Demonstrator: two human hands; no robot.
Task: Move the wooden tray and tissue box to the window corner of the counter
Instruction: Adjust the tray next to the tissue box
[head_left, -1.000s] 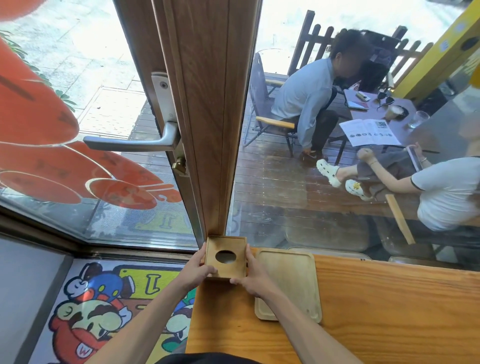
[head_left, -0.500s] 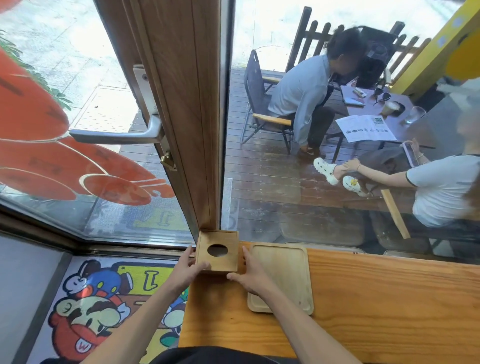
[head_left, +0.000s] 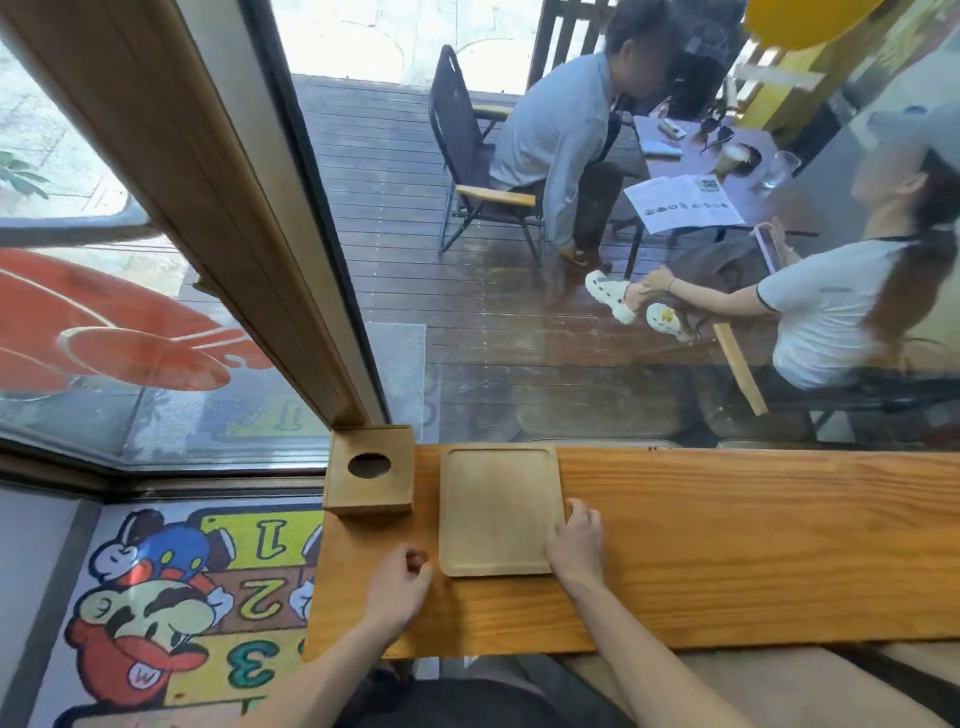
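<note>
A: Where has your tissue box (head_left: 370, 470) ended up?

B: It sits at the far left end of the counter (head_left: 727, 540), at about 11 o'clock from you, tight against the foot of the wooden window post (head_left: 218, 208), with its round hole facing up. Neither of your hands touches it.

A: And the wooden tray (head_left: 500, 509)?

B: Just beside the box at its 3 o'clock, flat on the counter, its far edge close to the glass. A narrow strip of counter shows between box and tray.

A: What is your right hand (head_left: 576, 540) doing?

B: It rests against the tray's right edge near the near corner, fingers curled loosely onto the rim. Whether you truly grip the tray I cannot tell.

A: Your left hand (head_left: 400, 584)?

B: It lies on the counter at the tray's 8 o'clock, curled into a loose fist, holding nothing.
</note>
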